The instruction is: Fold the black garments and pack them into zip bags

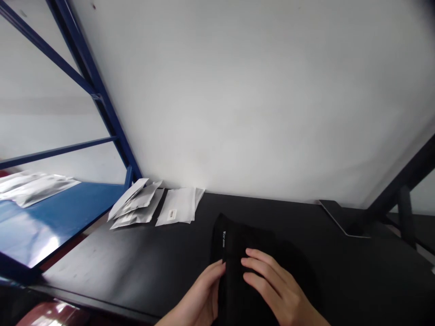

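Observation:
A folded piece of black fabric point(234, 280), with small white lettering near its left edge, is in front of me over the black tabletop. What kind of item it is, I cannot make out. My left hand point(204, 290) grips its left edge, thumb at the front and the other fingers mostly hidden behind or below. On the fabric's right side rests my right hand point(277, 283), its fingers stretched out and slightly apart. The lower end of the fabric runs out of the picture, and its right part blends into the dark table.
Several white packets point(176, 206), one with a barcode label, lie at the table's back left against the pale wall point(254, 99). A flat dark object point(340, 219) lies back right. Left stands a blue frame point(112, 108) beside a blue shelf point(68, 213) with more white packets point(37, 185).

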Available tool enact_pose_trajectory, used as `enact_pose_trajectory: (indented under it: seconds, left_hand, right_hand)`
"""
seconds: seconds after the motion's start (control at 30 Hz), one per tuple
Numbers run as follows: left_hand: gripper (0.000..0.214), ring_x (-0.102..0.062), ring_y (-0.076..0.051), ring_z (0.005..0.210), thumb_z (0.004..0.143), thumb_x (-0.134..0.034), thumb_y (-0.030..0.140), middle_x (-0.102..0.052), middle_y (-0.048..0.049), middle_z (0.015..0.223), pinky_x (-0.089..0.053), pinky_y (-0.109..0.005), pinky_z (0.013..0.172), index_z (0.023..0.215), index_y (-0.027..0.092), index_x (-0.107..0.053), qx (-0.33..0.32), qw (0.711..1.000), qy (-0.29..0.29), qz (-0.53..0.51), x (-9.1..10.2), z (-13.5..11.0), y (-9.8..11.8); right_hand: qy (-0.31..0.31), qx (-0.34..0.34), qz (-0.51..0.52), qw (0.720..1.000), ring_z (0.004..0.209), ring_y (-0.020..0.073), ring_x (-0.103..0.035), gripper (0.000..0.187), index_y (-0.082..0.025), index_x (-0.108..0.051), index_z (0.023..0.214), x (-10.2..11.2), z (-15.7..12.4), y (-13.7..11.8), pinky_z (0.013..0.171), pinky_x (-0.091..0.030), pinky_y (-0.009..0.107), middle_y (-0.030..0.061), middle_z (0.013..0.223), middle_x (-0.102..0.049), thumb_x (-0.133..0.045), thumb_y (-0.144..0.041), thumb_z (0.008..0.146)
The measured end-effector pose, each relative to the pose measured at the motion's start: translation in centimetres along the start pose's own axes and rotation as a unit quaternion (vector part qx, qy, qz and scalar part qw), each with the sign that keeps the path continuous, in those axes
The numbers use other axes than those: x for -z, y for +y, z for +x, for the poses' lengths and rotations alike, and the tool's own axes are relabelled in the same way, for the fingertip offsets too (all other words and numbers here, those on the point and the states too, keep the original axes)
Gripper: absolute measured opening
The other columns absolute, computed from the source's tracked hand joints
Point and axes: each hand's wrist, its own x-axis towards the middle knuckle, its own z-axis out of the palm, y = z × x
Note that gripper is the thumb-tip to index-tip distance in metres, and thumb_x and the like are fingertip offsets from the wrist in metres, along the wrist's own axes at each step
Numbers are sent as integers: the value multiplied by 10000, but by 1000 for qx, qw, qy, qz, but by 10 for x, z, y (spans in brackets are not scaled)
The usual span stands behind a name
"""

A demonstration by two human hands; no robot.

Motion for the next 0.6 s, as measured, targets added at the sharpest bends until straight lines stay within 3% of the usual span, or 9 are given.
enact_pose_trajectory:
  seconds: [0.17, 0.27, 0.37, 0.47, 0.6]
  left_hand:
    - [555, -771, -243, 940, 717, -887, 314, -811, -41, 1001, -565, -264, 754, 1226, 202, -697, -30, 996, 84, 18, 1, -4, 12]
    - [555, -771, -217, 840, 729, -878, 302, -810, -33, 964, -573, -264, 724, 1240, 205, -684, -18, 994, 105, 23, 3, -7, 17]
    - [535, -768, -223, 859, 730, -874, 321, -809, -36, 967, -571, -267, 734, 1224, 213, -698, -15, 995, 96, 36, 3, -7, 14]
    - [561, -759, -223, 883, 713, -894, 345, -804, -38, 1021, -551, -251, 714, 1230, 230, -710, -44, 993, 60, 89, 1, -6, 9]
    - [624, -754, -250, 978, 682, -913, 347, -796, -62, 1109, -563, -283, 803, 1256, 223, -703, -70, 991, 34, 109, 3, -6, 8]
  right_hand:
    - [-31, -24, 34, 999, 1226, 208, -688, 360, -157, -653, 1150, -5, -2, -1, 978, -609, 300, 112, 1164, -764, -374, -11, 976]
    - [-21, -116, 114, 986, 987, 153, -760, 420, -194, -606, 1165, -8, -6, -4, 865, -628, 242, 59, 1044, -774, -360, 33, 911]
    - [-59, -256, 160, 952, 797, 162, -768, 273, -233, -562, 1228, -13, -5, -11, 695, -630, 245, 34, 973, -771, -498, -172, 970]
    - [-111, -328, 168, 923, 787, 207, -771, 501, -232, -489, 1335, -17, 0, -17, 672, -623, 294, 41, 976, -767, -668, -368, 887]
    - [-99, -383, 197, 897, 711, 182, -742, 512, -256, -474, 1302, -19, -5, -12, 654, -590, 275, -3, 884, -737, -646, -235, 821]
